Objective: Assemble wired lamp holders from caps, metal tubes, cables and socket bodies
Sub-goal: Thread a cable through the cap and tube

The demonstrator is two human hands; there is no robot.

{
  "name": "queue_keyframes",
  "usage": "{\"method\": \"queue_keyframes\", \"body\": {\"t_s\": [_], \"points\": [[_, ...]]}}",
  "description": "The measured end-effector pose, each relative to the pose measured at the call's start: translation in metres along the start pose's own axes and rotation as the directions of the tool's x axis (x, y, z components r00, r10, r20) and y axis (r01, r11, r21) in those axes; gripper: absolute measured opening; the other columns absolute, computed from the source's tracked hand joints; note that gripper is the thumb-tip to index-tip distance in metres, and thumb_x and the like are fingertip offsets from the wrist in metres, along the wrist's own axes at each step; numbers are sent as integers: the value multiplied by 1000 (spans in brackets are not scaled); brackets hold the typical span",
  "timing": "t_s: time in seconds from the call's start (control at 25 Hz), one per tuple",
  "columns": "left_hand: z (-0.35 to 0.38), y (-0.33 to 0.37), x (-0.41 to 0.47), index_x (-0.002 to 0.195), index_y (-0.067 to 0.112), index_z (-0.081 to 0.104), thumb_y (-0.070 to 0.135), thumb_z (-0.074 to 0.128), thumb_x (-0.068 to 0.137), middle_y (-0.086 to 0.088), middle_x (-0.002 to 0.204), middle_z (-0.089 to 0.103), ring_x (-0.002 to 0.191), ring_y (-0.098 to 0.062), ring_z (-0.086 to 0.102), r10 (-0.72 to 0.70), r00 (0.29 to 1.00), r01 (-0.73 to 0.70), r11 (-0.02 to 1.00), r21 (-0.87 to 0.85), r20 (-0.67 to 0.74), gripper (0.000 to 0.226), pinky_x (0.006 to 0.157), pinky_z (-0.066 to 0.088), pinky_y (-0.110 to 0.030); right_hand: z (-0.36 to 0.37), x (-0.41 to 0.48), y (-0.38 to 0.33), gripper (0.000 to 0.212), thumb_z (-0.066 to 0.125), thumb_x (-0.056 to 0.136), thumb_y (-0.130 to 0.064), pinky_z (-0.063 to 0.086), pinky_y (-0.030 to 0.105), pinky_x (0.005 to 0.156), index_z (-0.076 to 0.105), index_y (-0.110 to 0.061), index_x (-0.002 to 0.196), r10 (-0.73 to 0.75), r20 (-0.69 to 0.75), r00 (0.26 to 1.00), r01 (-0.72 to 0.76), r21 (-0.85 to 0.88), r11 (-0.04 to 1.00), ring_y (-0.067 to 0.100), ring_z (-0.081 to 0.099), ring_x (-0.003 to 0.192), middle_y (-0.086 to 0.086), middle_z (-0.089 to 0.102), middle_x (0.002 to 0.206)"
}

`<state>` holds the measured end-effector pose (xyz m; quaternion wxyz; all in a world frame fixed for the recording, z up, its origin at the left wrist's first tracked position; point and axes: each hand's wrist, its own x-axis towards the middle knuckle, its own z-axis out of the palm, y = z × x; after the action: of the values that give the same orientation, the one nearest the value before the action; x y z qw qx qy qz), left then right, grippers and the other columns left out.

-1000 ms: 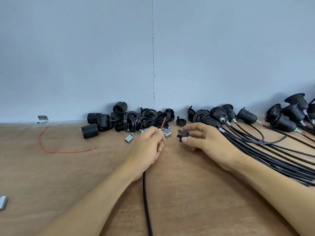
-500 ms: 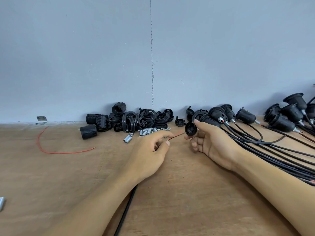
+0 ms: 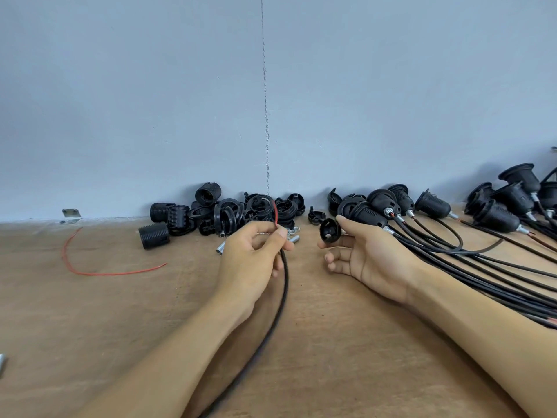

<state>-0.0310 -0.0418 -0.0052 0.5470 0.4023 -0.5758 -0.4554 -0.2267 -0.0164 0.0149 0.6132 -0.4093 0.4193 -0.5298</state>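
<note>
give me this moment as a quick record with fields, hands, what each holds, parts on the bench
left hand: pinches a black cable near its end, red wire sticking up above the fingers
right hand: holds a black cap between thumb and forefinger, apart from the cable
loose parts: pile of black socket parts by the wall, metal tubes in front
finished units: wired holders at right, cables trailing
stray: loose red wire at left
surface: wooden bench
</note>
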Motion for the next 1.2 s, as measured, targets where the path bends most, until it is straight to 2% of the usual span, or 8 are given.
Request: {"method": "queue_keyframes", "body": {"t_s": [0.16,0.28,0.44,0.52,0.64,0.8,1.04,1.2], "points": [[0,3,5,94,3,57,8,61,101,-8,71,71,55,-20,69,-62,984,13,960,-280,-167,10,52,56,-26,5,-2,1,43,59,88,-47,56,32,65,75,-7,88,17,89,996,-11,-72,997,21,62,70,11,65,83],[-3,5,6,95,3,55,8,60,102,-12,75,70,59,-21,72,-122,958,20,931,-364,-259,10,55,59,-26,11,-3,3,48,61,83,-54,59,34,72,77,-10,93,6,142,990,12,-124,992,23,66,85,15,70,100],[-10,8,12,97,4,53,9,60,102,-14,83,67,58,-18,72,-147,918,-17,913,-407,-368,10,57,59,-25,7,-4,1,54,57,85,-60,41,25,46,66,-10,100,58,163,985,-31,-166,986,19,54,59,22,70,111],[-11,10,10,94,3,59,6,64,98,-14,82,69,61,-19,72,-207,939,62,886,-459,-273,7,59,60,-26,3,-3,0,52,57,85,-62,28,20,38,65,-12,97,67,141,988,-45,-152,987,13,42,51,19,72,107],[0,10,-1,91,2,72,7,75,81,-17,83,73,67,-22,72,-257,962,269,845,-462,89,12,63,60,-28,2,-1,0,53,53,89,-63,14,18,34,73,-15,96,65,189,980,-43,-116,992,8,32,45,13,71,103],[12,6,-7,98,5,77,12,75,88,-20,91,74,61,-13,61,-247,941,298,929,-218,233,12,54,52,-23,0,-1,1,58,45,96,-63,28,16,34,73,-14,109,60,251,966,-48,-55,997,8,38,49,14,70,114],[4,9,-4,100,-2,64,6,62,99,-17,84,77,78,-27,77,-179,982,144,910,-390,-55,9,65,61,-28,0,-1,0,54,48,94,-57,56,26,55,82,-17,82,88,92,992,-89,13,996,16,65,63,19,73,110],[-1,10,-2,101,-6,66,0,65,96,-20,92,75,89,-31,77,-182,970,96,894,-438,-159,8,75,63,-32,-3,3,1,41,51,100,-39,61,31,62,69,-2,99,140,-5,990,-137,145,980,22,71,68,24,73,100]]}}
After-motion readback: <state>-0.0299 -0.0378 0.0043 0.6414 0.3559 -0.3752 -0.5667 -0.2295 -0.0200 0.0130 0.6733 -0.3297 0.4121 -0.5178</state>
